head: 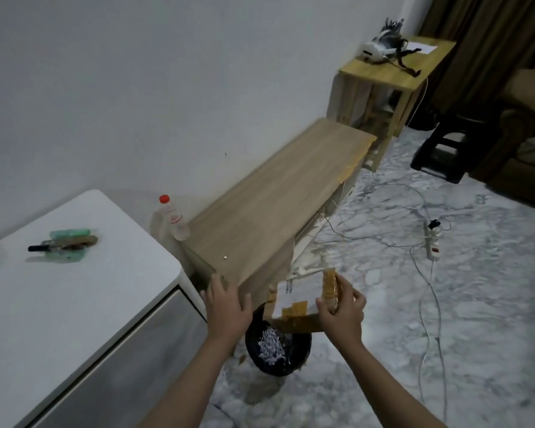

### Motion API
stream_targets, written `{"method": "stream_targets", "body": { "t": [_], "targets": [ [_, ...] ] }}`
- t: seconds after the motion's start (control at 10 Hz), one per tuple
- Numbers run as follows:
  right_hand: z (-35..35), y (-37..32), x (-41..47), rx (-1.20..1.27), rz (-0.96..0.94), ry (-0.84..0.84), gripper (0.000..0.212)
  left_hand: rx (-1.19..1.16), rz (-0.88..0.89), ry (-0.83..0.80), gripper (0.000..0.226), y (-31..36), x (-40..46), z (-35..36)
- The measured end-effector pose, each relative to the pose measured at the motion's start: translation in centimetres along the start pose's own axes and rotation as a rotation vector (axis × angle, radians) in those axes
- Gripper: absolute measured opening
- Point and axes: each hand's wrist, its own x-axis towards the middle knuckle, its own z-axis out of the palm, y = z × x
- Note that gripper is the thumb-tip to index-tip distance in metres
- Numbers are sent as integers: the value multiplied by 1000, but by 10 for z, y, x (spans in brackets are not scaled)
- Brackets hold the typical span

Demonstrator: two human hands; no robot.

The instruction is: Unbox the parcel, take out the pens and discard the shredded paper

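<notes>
Room: white wall, marbled grey floor (383, 304), brown curtain at far right. White tabletop (74, 304) at left, carrying the pens (64, 243) in a small heap with green wrapping (count unclear). Long wooden bench (275, 196) along the wall, a red-capped bottle (175, 219) at its near corner; beyond it a small wooden table (396, 67) with a white device on top. Power strip (432, 240) and cables on the floor.

Parcel (294, 310): opened box with tan tape strips, held above a dark bin (278, 350) on the floor. Shredded paper (271, 345) lies inside the bin.

Left hand (227, 307): grip wide, fingers spread flat by the bench's near corner and the box's left side (contact with the box cannot be made out).

Right hand (342, 307): grip narrow, fingers curled round the parcel's right flap.
</notes>
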Motion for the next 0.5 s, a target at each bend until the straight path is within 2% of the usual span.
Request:
{"method": "stream_targets", "body": {
  "t": [0.1,0.2,0.4,0.5],
  "targets": [
    [21,16,5,-99,27,-22,64,49,-2,37,35,-14,9,-1],
    [41,22,12,-163,48,-81,69,65,-25,-25,44,-28,9,3],
    [68,43,26,-392,204,-365,86,54,-102,-232,50,-37,-5,29],
    [74,56,23,-409,188,-417,74,13,-126,-278,50,-39,-14,47]
  ]
}}
